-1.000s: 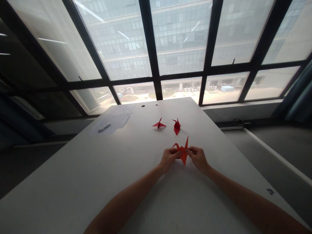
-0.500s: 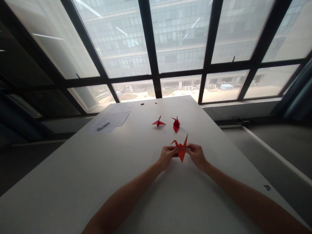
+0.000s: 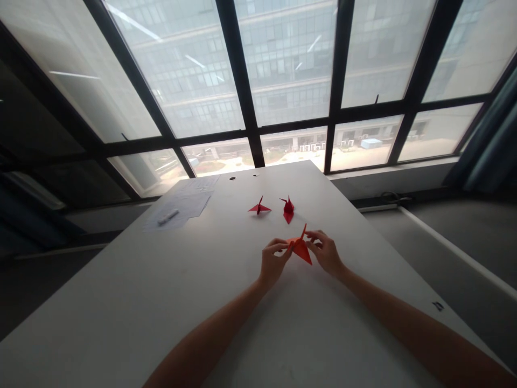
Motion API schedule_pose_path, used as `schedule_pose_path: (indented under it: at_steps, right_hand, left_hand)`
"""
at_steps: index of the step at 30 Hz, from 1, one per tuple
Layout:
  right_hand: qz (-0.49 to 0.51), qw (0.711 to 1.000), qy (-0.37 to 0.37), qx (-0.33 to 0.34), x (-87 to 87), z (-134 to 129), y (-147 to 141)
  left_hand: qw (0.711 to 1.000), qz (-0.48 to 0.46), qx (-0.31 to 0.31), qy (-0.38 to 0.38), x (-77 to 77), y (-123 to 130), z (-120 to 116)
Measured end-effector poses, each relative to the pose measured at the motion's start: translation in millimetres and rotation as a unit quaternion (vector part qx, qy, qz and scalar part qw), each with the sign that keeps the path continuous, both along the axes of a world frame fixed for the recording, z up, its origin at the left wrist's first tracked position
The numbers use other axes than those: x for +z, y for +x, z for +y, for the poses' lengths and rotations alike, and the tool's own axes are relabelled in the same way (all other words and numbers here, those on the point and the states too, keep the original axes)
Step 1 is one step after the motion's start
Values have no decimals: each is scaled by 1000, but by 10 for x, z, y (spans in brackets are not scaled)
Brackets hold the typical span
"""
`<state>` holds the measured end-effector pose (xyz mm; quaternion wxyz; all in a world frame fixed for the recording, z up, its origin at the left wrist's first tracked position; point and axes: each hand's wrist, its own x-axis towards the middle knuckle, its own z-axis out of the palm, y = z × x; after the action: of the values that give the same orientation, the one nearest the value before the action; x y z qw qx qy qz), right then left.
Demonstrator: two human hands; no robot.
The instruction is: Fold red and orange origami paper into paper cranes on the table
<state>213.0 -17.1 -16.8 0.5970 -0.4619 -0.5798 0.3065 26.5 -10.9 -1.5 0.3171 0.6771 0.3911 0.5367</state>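
Note:
An orange folded paper crane (image 3: 302, 250) is between my hands, low over the white table (image 3: 194, 302). One wing points down and to the right, and a thin orange point stands up near my right fingers. My left hand (image 3: 275, 260) pinches the crane's left side between thumb and fingers. My right hand (image 3: 326, 252) is at its right side, fingers bent and parted, with the fingertips close to the paper; whether they grip it is unclear. Beyond them stand two red paper cranes, one with spread wings (image 3: 259, 208) and one turned lengthwise (image 3: 288, 210).
Printed paper sheets (image 3: 194, 200) lie at the table's far left, with a white marker-like object (image 3: 168, 217) on them. Two small holes are near the far edge. A dark mark (image 3: 438, 306) is by the right edge. Large windows stand behind the table.
The orange crane has turned, so its lower wing now points right instead of straight down. My right fingers have spread somewhat. The camera view has shifted slightly.

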Motion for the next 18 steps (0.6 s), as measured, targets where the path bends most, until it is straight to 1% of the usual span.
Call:
schedule_pose_path:
  at_steps: [3,6,8,10,12,15,18]
  right_hand:
    - [8,1000,12,-9,20,33,17]
    - [8,1000,1,5,66,89,71]
    - [1,999,-8,35,103,133,122]
    - [-15,996,-27,79,138,183,181]
    - [-48,992,-46,112,173,252,248]
    - [-66,992,-35,98,244,446,385]
    - [-55,997,-25,56,344,783,575]
  left_hand:
    - [999,21,-11,47,-42,21,-6]
    - [997,31,-32,60,-82,44,8]
    - [997,30,-41,53,-97,60,25]
    - [998,22,-46,44,-103,69,42]
    - [998,19,-41,37,-101,71,56]
    - [999,31,-12,12,-89,68,67]
    - [999,23,14,-39,-84,73,79]
